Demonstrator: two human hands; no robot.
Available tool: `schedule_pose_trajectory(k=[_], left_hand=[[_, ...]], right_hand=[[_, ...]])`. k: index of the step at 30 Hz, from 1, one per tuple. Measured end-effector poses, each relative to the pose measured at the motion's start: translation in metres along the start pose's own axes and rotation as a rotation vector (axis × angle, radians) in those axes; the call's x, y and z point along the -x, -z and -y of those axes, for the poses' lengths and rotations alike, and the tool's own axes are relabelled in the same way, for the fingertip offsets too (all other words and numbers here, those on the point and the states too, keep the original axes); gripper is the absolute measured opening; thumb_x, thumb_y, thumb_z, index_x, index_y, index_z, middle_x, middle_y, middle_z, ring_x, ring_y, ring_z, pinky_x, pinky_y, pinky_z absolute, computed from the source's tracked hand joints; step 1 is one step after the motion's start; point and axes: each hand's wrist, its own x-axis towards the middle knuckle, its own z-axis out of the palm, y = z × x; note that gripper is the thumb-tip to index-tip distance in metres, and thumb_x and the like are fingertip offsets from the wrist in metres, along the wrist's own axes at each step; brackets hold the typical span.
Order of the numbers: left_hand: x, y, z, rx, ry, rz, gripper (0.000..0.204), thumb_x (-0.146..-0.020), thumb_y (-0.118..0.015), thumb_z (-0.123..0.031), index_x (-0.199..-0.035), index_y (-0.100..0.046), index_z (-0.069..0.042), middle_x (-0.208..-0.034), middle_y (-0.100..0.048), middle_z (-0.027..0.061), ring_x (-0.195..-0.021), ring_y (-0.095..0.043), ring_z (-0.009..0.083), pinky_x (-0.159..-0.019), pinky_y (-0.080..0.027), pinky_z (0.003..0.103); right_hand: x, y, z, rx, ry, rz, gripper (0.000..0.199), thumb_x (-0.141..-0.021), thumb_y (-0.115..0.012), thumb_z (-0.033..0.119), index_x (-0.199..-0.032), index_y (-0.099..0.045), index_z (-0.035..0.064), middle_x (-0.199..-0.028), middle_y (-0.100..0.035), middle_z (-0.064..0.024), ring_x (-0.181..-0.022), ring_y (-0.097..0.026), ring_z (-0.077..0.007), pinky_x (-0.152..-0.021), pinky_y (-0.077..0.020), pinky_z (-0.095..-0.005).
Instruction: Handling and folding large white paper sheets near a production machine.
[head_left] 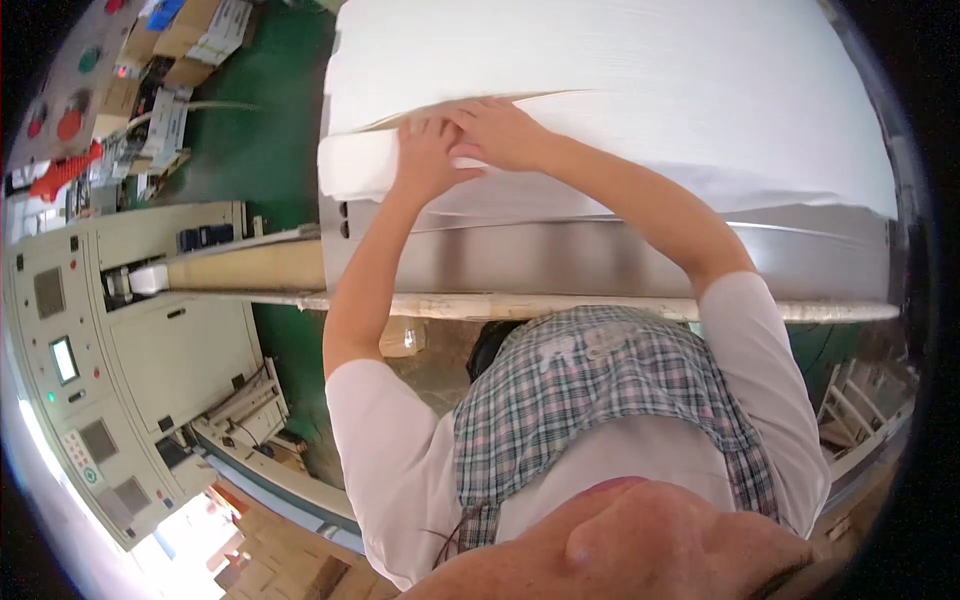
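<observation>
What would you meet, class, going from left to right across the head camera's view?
Lit screen, white block, tan strip, left end of the white bundle, left hand, right hand, right sleeve.

Wide white pile (610,50), flat on metal desk (600,255), nr edge wavy; thick white strip (355,165) at its nr L corner, slit btwn strip & pile.
</observation>
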Motion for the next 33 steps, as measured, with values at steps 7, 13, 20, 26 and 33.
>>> schedule_pose_trajectory(k=[7,13,20,26,33], left_hand=[[-0.002,0.014,0.008,-0.045,0.114,0.116,0.088,-0.048,-0.078,-0.041,-0.123,-0.042,-0.011,-0.12,-0.046,0.0132,-0.115,-0.039,0.0306,-0.095,-0.026,0.045],[-0.024,0.027,-0.015,-0.171,0.35,0.352,0.095,-0.049,-0.079,-0.035,-0.128,-0.033,-0.009,-0.127,-0.041,0.0131,-0.12,-0.034,0.0323,-0.097,-0.023,0.051],[-0.034,0.013,-0.026,-0.222,0.618,0.472,0.101,-0.046,-0.082,-0.024,-0.129,-0.027,-0.008,-0.132,-0.033,0.0151,-0.123,-0.027,0.0353,-0.099,-0.02,0.054],[-0.03,-0.002,0.001,-0.328,0.676,0.626,0.096,-0.051,-0.078,-0.025,-0.132,-0.025,-0.017,-0.137,-0.026,0.0067,-0.128,-0.019,0.0331,-0.096,-0.023,0.061],[-0.001,-0.031,0.02,-0.061,0.51,0.139,0.068,-0.05,-0.067,-0.005,-0.114,-0.047,-0.014,-0.111,-0.047,0.0115,-0.112,-0.039,0.0325,-0.095,-0.029,0.043]], right_hand=[[0.123,0.065,-0.115,0.079,-0.273,0.192,0.065,-0.073,-0.058,0.05,-0.123,-0.043,0.0099,-0.117,-0.049,-0.0126,-0.111,-0.045,-0.0273,-0.095,-0.0322,-0.0406],[0.267,0.182,-0.201,0.27,-0.377,0.403,0.095,-0.05,-0.074,0.045,-0.129,-0.034,0.0095,-0.124,-0.044,-0.0125,-0.116,-0.04,-0.0276,-0.095,-0.0292,-0.043],[0.43,0.299,-0.314,0.497,-0.781,0.608,0.109,-0.032,-0.085,0.029,-0.128,-0.035,0.0148,-0.126,-0.043,-0.0075,-0.118,-0.038,-0.0275,-0.09,-0.0336,-0.0498],[0.607,0.328,-0.461,0.841,-1.004,0.457,0.088,-0.046,-0.077,0.007,-0.125,-0.039,0.0079,-0.128,-0.04,-0.0108,-0.119,-0.038,-0.0304,-0.096,-0.036,-0.0393],[0.712,0.346,-0.529,0.618,-0.462,-0.068,0.045,-0.073,-0.053,0.001,-0.117,-0.048,0.0043,-0.114,-0.049,-0.0146,-0.109,-0.045,-0.0302,-0.094,-0.0361,-0.0378]])
